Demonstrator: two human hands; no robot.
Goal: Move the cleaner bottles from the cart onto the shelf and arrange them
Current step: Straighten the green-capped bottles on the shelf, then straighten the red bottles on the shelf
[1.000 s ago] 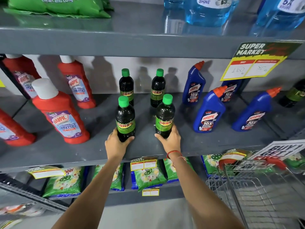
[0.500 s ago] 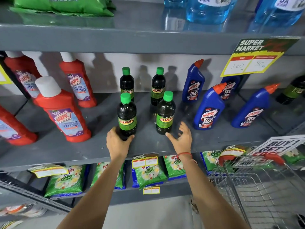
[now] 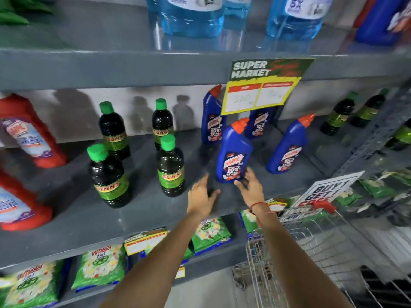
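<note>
Several dark cleaner bottles with green caps stand on the grey middle shelf (image 3: pixel 144 210); the front pair are the left one (image 3: pixel 109 176) and the right one (image 3: pixel 170 166). To their right stand blue Harpic bottles with orange caps, the nearest (image 3: pixel 233 152) at the shelf front. My left hand (image 3: pixel 201 194) hovers open just left of that blue bottle's base. My right hand (image 3: pixel 249 185) is open at its lower right, fingertips at or near the label. Neither hand holds anything. The wire cart (image 3: pixel 295 247) is at the lower right.
Red Harpic bottles (image 3: pixel 26 132) fill the shelf's left end. More dark green-capped bottles (image 3: pixel 338 114) stand at the far right. A yellow price sign (image 3: pixel 262 90) hangs from the upper shelf, which carries blue liquid bottles (image 3: pixel 191 16). Green detergent packs (image 3: pixel 100 265) lie below.
Both hands let go of the two front dark bottles and moved right to either side of the nearest blue bottle. The view has turned to the right.
</note>
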